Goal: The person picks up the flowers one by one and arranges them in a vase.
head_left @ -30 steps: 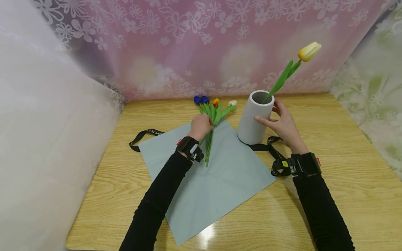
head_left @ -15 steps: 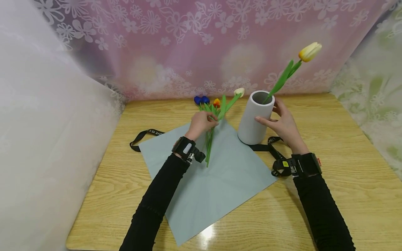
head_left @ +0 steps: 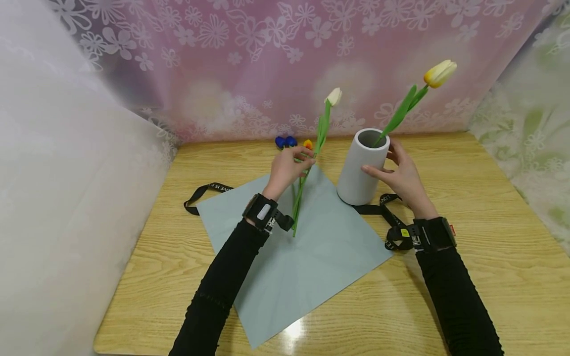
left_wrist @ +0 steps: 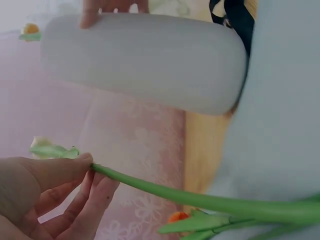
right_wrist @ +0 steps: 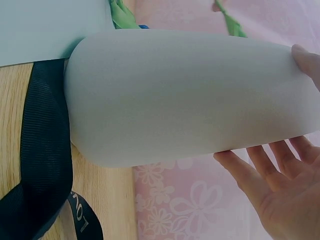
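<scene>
My left hand (head_left: 287,170) pinches the green stem of a white tulip (head_left: 333,97) between thumb and fingers; the flower stands upright above the hand. In the left wrist view, its stem (left_wrist: 150,187) runs down to the right. My right hand (head_left: 403,178) grips the upper side of a white vase (head_left: 359,173), thumb in front and fingers on the far side. A yellow-and-white tulip (head_left: 439,74) leans out of the vase's mouth to the right. Blue tulips (head_left: 286,142) and an orange-red tulip (head_left: 308,144) lie behind the left hand, their stems partly hidden by it.
A grey-blue wrapping sheet (head_left: 307,267) lies on the wooden table (head_left: 490,277) under the stems. Black printed ribbon (head_left: 191,201) shows at its left and more black ribbon (head_left: 369,209) by the vase's base. A pink floral curtain (head_left: 267,74) hangs behind the table.
My left hand has drawn the white tulip up from the other flowers, and its stem has swung from leaning right to nearly upright. My right hand and the vase have stayed put.
</scene>
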`<act>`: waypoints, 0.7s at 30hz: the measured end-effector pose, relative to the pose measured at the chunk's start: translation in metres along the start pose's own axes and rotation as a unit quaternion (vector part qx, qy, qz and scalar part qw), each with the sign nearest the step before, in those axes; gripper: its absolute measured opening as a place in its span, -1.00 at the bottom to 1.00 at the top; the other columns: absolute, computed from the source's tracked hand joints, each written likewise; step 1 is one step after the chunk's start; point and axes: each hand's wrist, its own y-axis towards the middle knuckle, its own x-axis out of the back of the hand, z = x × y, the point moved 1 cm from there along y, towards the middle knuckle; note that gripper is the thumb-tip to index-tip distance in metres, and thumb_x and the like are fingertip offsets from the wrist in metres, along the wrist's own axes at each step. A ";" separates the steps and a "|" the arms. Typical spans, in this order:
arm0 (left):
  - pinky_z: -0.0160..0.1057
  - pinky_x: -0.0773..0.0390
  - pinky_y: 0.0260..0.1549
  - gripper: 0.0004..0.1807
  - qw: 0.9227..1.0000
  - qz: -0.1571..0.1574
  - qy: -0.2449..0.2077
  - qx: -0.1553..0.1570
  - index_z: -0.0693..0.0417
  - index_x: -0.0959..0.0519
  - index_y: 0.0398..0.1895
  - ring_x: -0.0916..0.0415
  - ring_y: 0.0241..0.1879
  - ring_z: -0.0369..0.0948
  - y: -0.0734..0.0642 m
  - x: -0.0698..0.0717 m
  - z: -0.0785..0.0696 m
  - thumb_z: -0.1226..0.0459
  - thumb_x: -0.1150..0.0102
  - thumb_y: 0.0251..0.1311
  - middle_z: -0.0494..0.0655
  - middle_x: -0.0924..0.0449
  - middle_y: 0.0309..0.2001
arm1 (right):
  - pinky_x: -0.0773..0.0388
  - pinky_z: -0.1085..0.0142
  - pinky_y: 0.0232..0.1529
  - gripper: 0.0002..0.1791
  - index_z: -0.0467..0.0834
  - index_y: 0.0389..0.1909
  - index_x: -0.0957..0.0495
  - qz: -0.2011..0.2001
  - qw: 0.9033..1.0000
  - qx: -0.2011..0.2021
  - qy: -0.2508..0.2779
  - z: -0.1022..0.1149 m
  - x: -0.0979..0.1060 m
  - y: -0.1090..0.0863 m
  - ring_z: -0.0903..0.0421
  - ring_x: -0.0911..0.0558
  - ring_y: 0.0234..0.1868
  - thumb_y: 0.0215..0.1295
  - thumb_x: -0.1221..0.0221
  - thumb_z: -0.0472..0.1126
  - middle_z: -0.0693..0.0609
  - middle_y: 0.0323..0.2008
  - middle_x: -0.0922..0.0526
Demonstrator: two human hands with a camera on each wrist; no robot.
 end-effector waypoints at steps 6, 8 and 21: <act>-0.24 -0.74 -0.35 -0.75 0.998 -0.022 -0.015 -0.052 0.12 -0.69 0.03 -0.71 -0.36 -0.12 0.001 0.000 -0.017 0.23 -0.27 0.38 0.04 -0.72 -0.18 | -0.41 -0.26 0.29 -0.07 0.15 0.57 -0.11 0.003 1.000 0.000 0.004 0.001 0.001 0.000 -0.10 -0.30 0.42 0.27 -0.41 -0.13 -0.02 0.47 -0.26; -0.29 -0.73 -0.36 -0.74 0.997 -0.026 -0.029 -0.070 0.13 -0.68 0.07 -0.71 -0.35 -0.11 0.001 0.000 -0.023 0.24 -0.26 0.39 0.05 -0.73 -0.16 | -0.41 -0.26 0.29 -0.07 0.15 0.57 -0.11 0.002 1.000 0.001 0.003 0.001 0.001 0.000 -0.11 -0.30 0.42 0.27 -0.41 -0.13 -0.02 0.47 -0.26; -0.17 -0.75 -0.23 -0.71 0.966 -0.076 -0.169 -0.182 0.26 -0.64 0.10 -0.72 -0.21 -0.09 0.010 0.006 -0.069 0.31 -0.24 0.39 0.14 -0.70 -0.08 | -0.43 -0.27 0.27 -0.07 0.13 0.56 -0.14 -0.003 1.000 0.005 -0.004 -0.002 0.001 0.001 -0.12 -0.31 0.41 0.26 -0.42 -0.13 -0.03 0.45 -0.28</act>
